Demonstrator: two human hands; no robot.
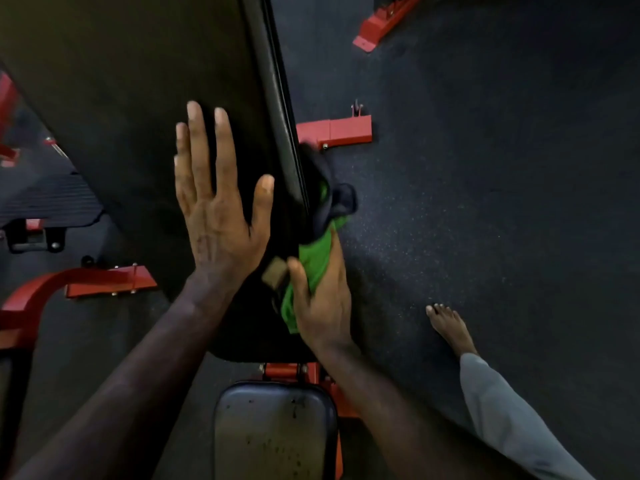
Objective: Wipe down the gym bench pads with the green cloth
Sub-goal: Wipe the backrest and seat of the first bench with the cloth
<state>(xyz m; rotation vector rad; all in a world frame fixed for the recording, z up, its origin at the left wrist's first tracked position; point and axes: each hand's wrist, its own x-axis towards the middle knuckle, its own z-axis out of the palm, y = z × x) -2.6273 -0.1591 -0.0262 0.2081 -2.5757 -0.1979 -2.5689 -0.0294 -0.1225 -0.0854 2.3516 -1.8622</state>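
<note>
A long black backrest pad (131,98) of the gym bench runs from the top of the view down to the centre. My left hand (214,209) lies flat on it with fingers straight and spread. My right hand (322,299) grips the green cloth (313,261) against the pad's right edge, thumb over the cloth. A dark part of the cloth (337,202) hangs off the edge. Below the backrest sits the smaller black seat pad (273,431), scuffed and spotted.
Red steel frame parts stand around: a foot (334,131) right of the pad, another (384,22) at the top, a curved bracket (86,282) at the left. A ribbed black plate (48,202) lies far left. My bare foot (450,329) rests on the dark rubber floor (502,168).
</note>
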